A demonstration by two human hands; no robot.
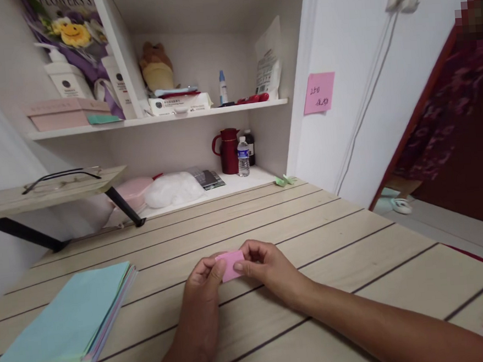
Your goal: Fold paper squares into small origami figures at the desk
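Observation:
A small pink piece of paper (231, 263), its surface blank, is held just above the striped wooden tabletop (311, 226). My left hand (203, 285) pinches its left side, thumb on the front face and fingers curled behind. On the opposite side my right hand (272, 270) grips the right edge between thumb and fingers. Whether the paper is folded I cannot tell for sure. To the left of both hands lies a stack of coloured paper (69, 320) with a light blue sheet on top.
A small raised shelf (56, 189) bearing eyeglasses (61, 180) stands at the left. Behind the table, a white cabinet holds a red jug (228, 151), a water bottle (243, 157) and a plastic bag (174, 189). Green paper scraps (283, 181) lie at the back edge.

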